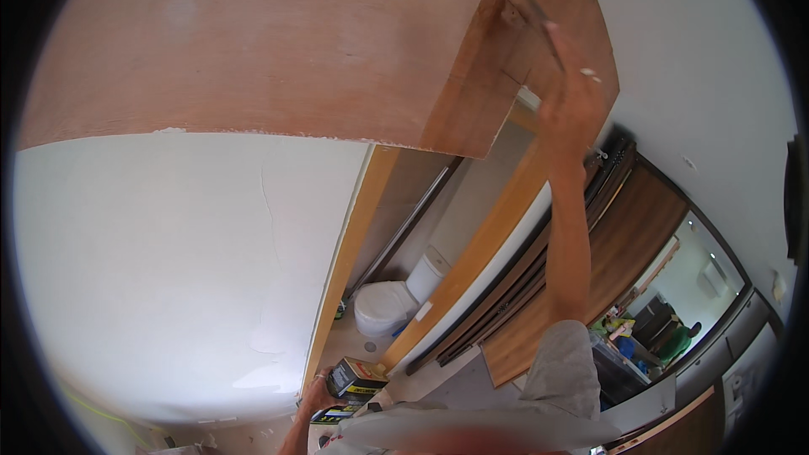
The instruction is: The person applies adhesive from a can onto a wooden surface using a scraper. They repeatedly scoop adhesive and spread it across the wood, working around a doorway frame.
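Note:
My right hand [571,109] is raised high at the right, its fingers closed on a thin flat blade [541,24] that looks like a scraper and is blurred by motion. The blade is at the brown wooden panel [278,50], close to a dark seam near the panel's right end. A white smear shows on one finger. Low down, my left hand [318,394] grips the side of a black-and-yellow box [356,377]. Some of its fingers are hidden, and the box's contents do not show.
Under the panel stands a white wall [177,261] with a fine crack. A wood-framed doorway [354,244] opens onto a white toilet [383,307]. Folded brown door panels [497,307] stand to its right. Farther right, a mirror [674,295] reflects a cluttered counter and a person in green.

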`<action>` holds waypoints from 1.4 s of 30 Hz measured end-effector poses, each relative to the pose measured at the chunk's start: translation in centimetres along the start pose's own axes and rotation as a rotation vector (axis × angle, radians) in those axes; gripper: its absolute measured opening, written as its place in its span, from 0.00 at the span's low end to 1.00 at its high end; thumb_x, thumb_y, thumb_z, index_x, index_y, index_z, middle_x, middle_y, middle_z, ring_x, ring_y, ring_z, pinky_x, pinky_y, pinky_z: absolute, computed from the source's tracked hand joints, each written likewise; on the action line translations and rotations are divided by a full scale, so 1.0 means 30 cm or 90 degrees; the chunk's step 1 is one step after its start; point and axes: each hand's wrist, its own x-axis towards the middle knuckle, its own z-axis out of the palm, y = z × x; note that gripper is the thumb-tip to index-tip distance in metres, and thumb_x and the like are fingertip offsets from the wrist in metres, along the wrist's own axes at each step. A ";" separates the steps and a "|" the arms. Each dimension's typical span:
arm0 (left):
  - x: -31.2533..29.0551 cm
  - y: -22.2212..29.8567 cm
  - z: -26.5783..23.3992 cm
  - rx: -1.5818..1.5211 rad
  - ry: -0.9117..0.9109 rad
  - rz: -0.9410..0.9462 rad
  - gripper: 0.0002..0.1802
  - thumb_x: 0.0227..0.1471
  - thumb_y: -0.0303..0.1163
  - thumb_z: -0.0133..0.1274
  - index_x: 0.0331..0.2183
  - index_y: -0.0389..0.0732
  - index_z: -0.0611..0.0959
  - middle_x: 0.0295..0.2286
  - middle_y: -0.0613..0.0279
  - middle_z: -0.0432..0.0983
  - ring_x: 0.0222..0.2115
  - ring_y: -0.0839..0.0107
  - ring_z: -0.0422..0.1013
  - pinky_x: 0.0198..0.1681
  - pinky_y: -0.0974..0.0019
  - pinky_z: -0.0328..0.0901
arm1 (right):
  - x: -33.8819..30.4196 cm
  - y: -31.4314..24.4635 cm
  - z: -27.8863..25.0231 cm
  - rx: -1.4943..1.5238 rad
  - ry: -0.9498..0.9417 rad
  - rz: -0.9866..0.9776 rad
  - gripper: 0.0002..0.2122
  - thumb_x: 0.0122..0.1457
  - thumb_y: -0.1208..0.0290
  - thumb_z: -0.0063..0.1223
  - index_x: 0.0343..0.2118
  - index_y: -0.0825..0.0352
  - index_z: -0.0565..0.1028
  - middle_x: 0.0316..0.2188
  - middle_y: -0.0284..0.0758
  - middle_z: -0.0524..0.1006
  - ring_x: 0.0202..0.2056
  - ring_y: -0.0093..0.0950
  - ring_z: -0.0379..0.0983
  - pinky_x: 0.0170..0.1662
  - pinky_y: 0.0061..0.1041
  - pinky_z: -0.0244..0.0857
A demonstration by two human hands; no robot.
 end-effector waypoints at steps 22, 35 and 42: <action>0.025 -0.009 0.022 0.012 -0.004 0.042 0.65 0.24 0.46 0.81 0.63 0.43 0.67 0.47 0.45 0.81 0.50 0.49 0.77 0.56 0.53 0.70 | -0.207 -0.095 0.017 0.101 -0.038 -0.105 0.24 0.51 0.82 0.57 0.54 0.60 0.81 0.45 0.35 0.82 0.43 0.37 0.79 0.42 0.34 0.76; 0.019 0.003 0.066 0.031 0.007 0.037 0.67 0.22 0.45 0.82 0.64 0.41 0.66 0.50 0.48 0.80 0.54 0.51 0.76 0.58 0.55 0.69 | -0.412 0.012 -0.211 0.298 -0.154 0.027 0.25 0.54 0.88 0.52 0.55 0.61 0.80 0.52 0.38 0.82 0.47 0.41 0.80 0.50 0.35 0.75; 0.009 0.008 0.091 0.015 0.006 -0.042 0.68 0.21 0.46 0.83 0.64 0.39 0.66 0.50 0.49 0.79 0.55 0.54 0.75 0.61 0.58 0.67 | -0.301 0.465 -0.061 0.202 -0.007 0.169 0.15 0.71 0.76 0.49 0.56 0.62 0.81 0.32 0.37 0.81 0.29 0.25 0.69 0.37 0.28 0.66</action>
